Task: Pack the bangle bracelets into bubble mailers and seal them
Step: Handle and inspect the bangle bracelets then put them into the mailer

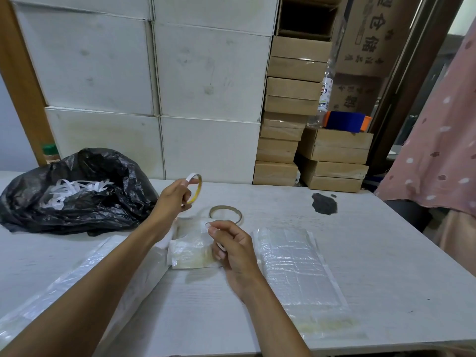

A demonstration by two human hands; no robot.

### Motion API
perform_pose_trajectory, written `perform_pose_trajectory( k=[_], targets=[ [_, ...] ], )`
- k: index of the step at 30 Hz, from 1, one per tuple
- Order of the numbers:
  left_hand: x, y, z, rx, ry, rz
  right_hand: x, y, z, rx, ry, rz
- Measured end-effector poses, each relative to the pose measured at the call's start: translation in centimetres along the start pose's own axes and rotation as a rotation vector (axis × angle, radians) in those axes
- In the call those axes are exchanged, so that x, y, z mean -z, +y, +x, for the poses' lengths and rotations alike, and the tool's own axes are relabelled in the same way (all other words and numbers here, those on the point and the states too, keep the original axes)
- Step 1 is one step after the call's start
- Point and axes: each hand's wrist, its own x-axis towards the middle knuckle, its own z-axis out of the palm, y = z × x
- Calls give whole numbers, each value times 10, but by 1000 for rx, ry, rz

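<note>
Left hand raised over the tabletop, fingers curled and pinching a yellow bangle on edge, plus a white strip at the fingertips

Right hand lower, fingers curled, thumb and forefinger pinching the near edge of a small bubble mailer. Mailer lies flat between the two forearms, translucent, yellowish at the bottom; can't tell what's inside, too hazy

Brown ring flat on the tabletop just behind the small mailer, not held

Containers:
- black bag on the left, mouth open, loose pile of white paper strips inside
- stack of bubble mailers flat just right of the right hand, clear with a pale flap strip along the right side; bottom end looks yellowish, contents unreadable
- clear plastic pack under the left forearm, running to the lower left corner, contents not readable
- white boxes stacked along the back, all closed
- brown cardboard boxes stacked to their right, closed; the top one is open, interior dark, nothing discernible

On the lower brown stack: plastic bottle upright, blue and orange object beside it. Green-capped jar behind the black bag. Dark patch on the tabletop, right of the ring. Pink spotted cloth at the right edge
</note>
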Motion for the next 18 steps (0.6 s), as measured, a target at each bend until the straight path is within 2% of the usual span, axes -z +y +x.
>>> perform_pose_trajectory(
  k=[3,10,15,18],
  targets=[
    [-4,8,-2,98,-17,-127,0,0,0,-6,1,-5],
    [-5,18,-5,147,-60,-235,0,0,1,-14,8,-12],
    [-5,14,-5,161,-2,-206,-1,0,1,-14,10,6],
    [-1,12,-3,159,-39,-195,-1,0,1,-18,10,15]
  ],
)
